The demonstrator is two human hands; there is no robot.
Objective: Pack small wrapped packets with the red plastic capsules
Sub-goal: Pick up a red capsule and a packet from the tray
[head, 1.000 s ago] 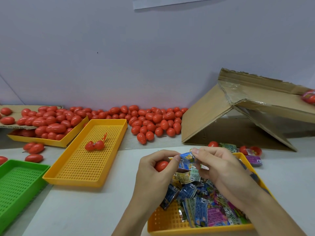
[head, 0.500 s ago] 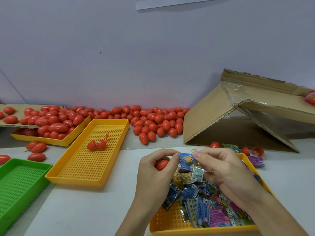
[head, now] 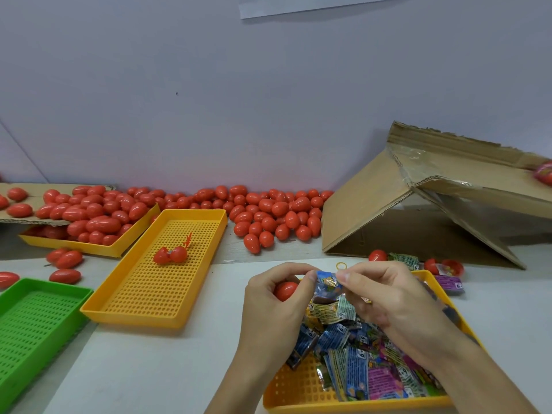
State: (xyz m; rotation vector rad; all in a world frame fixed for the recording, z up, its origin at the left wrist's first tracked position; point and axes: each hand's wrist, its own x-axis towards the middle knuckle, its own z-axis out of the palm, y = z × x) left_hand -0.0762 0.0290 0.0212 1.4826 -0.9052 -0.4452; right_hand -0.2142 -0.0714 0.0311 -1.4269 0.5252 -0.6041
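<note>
My left hand (head: 276,306) grips a red capsule (head: 286,290) in its curled fingers, and its thumb tip also touches a small blue wrapped packet (head: 328,281). My right hand (head: 385,297) pinches that same packet from the right side. Both hands hover over the far end of a yellow tray (head: 301,392) filled with several colourful wrapped packets (head: 361,366). A big pile of closed red capsules (head: 274,216) lies along the wall behind.
A yellow perforated tray (head: 155,291) with an opened capsule (head: 170,254) sits to the left, a green tray (head: 33,324) beyond it. Another yellow tray (head: 89,249) heaped with capsules stands at the far left. A collapsed cardboard box (head: 418,204) leans at the right, loose packets and capsules (head: 445,267) before it.
The hands have stayed close together on the blue packet; my right fingers have shifted slightly on it. The capsule remains in my left hand.
</note>
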